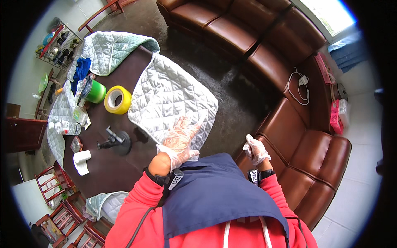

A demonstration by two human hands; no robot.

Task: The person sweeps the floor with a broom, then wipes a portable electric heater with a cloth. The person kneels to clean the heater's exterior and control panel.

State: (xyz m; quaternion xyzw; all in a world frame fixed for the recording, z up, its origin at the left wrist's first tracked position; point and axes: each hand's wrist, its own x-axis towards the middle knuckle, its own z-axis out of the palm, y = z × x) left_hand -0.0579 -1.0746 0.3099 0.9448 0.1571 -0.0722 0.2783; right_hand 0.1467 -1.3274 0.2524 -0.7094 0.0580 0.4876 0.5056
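Note:
My left hand point(180, 141), in a clear plastic glove, lies over the near end of a white quilted cloth point(170, 90). Its fingers are extended against the fabric. The cloth is partly on a dark brown table point(105, 170) and hangs past its right edge. My right hand point(256, 150), gloved the same way, is held off the table near the brown leather sofa point(285, 130). Its fingers are curled in, and nothing plainly shows between them. A yellow roll of adhesive tape point(118, 99) stands left of the cloth.
A black stand point(122, 141), a paper roll point(81, 157), a green canister point(95, 91), a plastic bottle point(65, 127) and a blue cloth point(81, 73) occupy the table. Wooden chairs point(66, 217) crowd the lower left. A white cable point(299, 90) rests on the sofa.

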